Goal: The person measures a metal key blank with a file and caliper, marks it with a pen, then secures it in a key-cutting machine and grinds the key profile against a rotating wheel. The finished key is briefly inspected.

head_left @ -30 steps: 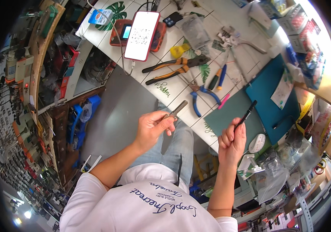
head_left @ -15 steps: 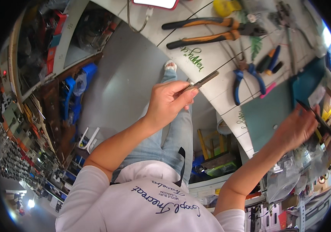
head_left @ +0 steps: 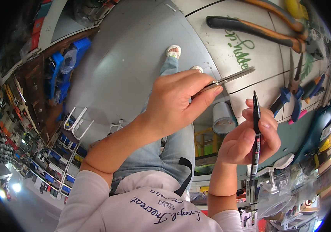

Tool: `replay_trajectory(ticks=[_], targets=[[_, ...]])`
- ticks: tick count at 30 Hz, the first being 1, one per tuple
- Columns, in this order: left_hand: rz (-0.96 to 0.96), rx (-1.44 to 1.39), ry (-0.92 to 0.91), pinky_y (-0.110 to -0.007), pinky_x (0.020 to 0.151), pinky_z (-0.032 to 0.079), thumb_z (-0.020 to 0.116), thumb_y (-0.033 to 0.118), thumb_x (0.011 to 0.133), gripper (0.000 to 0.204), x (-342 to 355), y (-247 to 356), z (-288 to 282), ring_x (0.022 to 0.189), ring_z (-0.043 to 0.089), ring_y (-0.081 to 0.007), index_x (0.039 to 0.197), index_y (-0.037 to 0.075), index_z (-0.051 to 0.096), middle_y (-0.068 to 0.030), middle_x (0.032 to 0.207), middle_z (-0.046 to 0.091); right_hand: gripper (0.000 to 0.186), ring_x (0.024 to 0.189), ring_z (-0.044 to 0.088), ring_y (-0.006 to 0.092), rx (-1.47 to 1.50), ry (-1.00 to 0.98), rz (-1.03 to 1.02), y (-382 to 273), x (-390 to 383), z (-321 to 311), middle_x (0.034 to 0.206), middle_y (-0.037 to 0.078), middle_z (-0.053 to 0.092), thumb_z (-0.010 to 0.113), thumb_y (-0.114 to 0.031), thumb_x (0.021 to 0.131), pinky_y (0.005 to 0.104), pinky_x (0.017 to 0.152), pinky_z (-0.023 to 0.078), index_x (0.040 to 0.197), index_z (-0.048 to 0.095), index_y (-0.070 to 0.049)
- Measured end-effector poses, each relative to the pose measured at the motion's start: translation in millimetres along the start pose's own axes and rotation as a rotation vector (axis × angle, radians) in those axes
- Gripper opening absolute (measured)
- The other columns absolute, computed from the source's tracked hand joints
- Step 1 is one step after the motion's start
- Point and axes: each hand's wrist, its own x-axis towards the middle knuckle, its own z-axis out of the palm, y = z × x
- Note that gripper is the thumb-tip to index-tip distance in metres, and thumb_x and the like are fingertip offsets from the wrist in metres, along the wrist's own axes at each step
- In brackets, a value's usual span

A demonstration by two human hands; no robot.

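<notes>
My left hand (head_left: 175,102) is closed, with a narrow, flat metal piece (head_left: 235,76) pinched between thumb and fingers. The piece points up and right over the edge of the white tiled table (head_left: 215,38); its near end is hidden in my grip. Lower and to the right, my right hand (head_left: 233,145) is closed round a black marker pen (head_left: 256,149). The pen stands nearly upright with its narrow dark tip uppermost, a little below the metal piece and apart from it.
Large orange-and-black handled pliers (head_left: 246,29) lie at the table's far side, with blue-handled pliers (head_left: 295,89) nearer. A white bin (head_left: 223,118) stands below the table edge. Clear plastic bags (head_left: 285,193) lie at the lower right, and blue plastic bins (head_left: 63,67) are at the left.
My right hand has come left from the cluttered right side of the table, now with the marker pen upright in it. My left hand still holds the metal piece. The view has shifted.
</notes>
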Motion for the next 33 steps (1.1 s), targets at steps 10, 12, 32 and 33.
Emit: replay_trajectory(ticks=[10, 12, 32, 33], targets=[[0.151, 0.242, -0.004, -0.022, 0.039, 0.033, 0.064, 0.0, 0.069, 0.008, 10.2, -1.9, 1.2, 0.044, 0.046, -0.012, 0.076, -0.002, 0.06, -0.0054, 0.056, 0.052, 0.016, 0.054, 0.044, 0.0155, 0.15, -0.046, -0.067, 18.9, 20.3, 6.4, 0.058, 0.009, 0.048, 0.046, -0.017, 0.081, 0.0418, 0.067, 0.046, 0.088, 0.04, -0.004], [0.165, 0.226, 0.009, -0.023, 0.039, 0.033, 0.064, 0.0, 0.069, 0.008, 10.7, -3.1, 2.6, 0.043, 0.045, -0.0122, 0.076, -0.002, 0.059, -0.0055, 0.056, 0.052, 0.026, 0.055, 0.047, 0.0167, 0.179, -0.049, 0.036, 17.7, 19.0, 3.7, 0.061, 0.008, 0.049, 0.053, -0.024, 0.081, 0.0415, 0.068, 0.048, 0.089, 0.037, -0.006], [0.159, 0.258, -0.004, -0.023, 0.041, 0.038, 0.066, -0.001, 0.068, 0.012, 10.5, -0.5, 1.0, 0.046, 0.05, -0.0132, 0.078, -0.003, 0.059, -0.0073, 0.059, 0.055, 0.025, 0.058, 0.052, 0.022, 0.148, -0.132, 0.058, 21.4, 21.6, 4.5, 0.062, 0.01, 0.052, 0.06, -0.019, 0.076, 0.0414, 0.068, 0.05, 0.08, 0.043, 0.0], [0.162, 0.26, -0.003, -0.023, 0.041, 0.038, 0.066, -0.001, 0.068, 0.012, 10.1, -1.1, 1.2, 0.046, 0.05, -0.0132, 0.078, -0.003, 0.059, -0.0073, 0.059, 0.055, 0.025, 0.057, 0.052, 0.0221, 0.147, -0.127, 0.057, 21.4, 21.3, 5.0, 0.062, 0.01, 0.052, 0.06, -0.019, 0.076, 0.0413, 0.068, 0.05, 0.08, 0.044, 0.0]])
